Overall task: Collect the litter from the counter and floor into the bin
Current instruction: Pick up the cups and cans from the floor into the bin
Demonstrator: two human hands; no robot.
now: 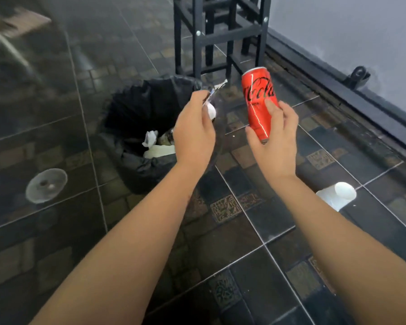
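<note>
The can (259, 105) is red with black script. At nine o'clock from it, the bin (136, 127) wears a black liner. The floor (244, 231) has dark glossy tiles with patterned brown squares.

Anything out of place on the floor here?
Yes: a white cup lies tipped over on the tiles right of the bin, and a clear plastic lid lies loose to its left.

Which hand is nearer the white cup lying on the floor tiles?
Right. The right hand, holding the red can, is above and left of the cup in the picture. The left hand is farther left, over the bin.
</note>
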